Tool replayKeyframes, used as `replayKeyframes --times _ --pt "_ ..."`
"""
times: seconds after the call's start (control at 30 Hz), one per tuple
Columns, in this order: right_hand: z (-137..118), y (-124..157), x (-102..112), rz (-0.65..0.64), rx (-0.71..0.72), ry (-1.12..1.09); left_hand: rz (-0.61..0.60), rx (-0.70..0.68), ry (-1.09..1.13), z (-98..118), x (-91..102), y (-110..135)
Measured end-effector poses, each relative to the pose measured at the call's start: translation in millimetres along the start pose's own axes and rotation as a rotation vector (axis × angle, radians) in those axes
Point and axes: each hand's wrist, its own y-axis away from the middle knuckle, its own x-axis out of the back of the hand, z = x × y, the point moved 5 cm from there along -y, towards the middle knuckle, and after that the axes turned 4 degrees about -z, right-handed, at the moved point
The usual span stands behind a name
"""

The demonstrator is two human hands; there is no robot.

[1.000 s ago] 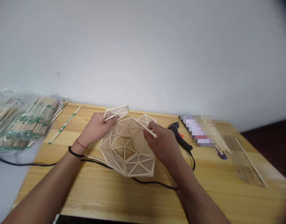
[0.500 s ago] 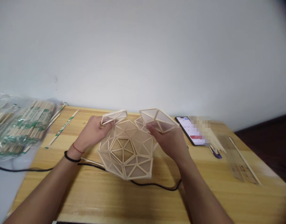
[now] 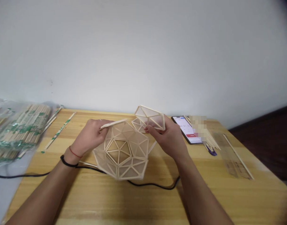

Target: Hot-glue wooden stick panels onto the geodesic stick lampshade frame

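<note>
My left hand (image 3: 90,134) is closed on a stick-framed panel (image 3: 114,123), seen nearly edge-on, at the upper left rim of a bowl-like lattice (image 3: 136,164). Thin wooden sticks form the lattice's triangles, with pale translucent sheet between them. A second stick-framed panel (image 3: 150,117), held tilted above the lattice's far right side, is pinched between the thumb and fingers of my right hand (image 3: 169,136). Another small panel (image 3: 138,124) shows behind it, partly hidden; whether it joins the lattice I cannot tell. The fingertips of my left hand are mostly hidden.
Plastic-wrapped chopsticks (image 3: 32,125) lie at the left beside a loose wrapped pair (image 3: 59,132). A phone (image 3: 187,129), a bundle of sticks (image 3: 212,140) and a clear sleeve with a stick (image 3: 238,156) are at the right. A black cable (image 3: 155,185) crosses the wooden table (image 3: 106,203).
The panel in my left hand has turned from showing its face to nearly edge-on. My right hand has moved left and turned its panel. The whole view has shifted slightly.
</note>
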Motion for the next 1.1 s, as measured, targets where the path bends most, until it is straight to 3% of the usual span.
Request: replayKeyframes --times 0.2,0.37,0.57,0.83,1.1 --pt "-8 2 2 0.006 0.018 -0.025 -0.037 -0.008 0.069 3 -2.7 1" --pt "-10 1 0 0.011 0.052 -0.013 0.025 -0.019 0.048 0 -0.5 1" --pt "-15 3 1 0.017 0.096 -0.015 0.008 -0.014 0.064 0 -2.9 0" --pt "-24 5 3 0.005 0.160 0.084 0.001 -0.022 0.060 2 -3.2 0" --pt "-20 5 -10 -0.082 0.229 0.058 -0.005 -0.017 0.039 7 -2.1 0"
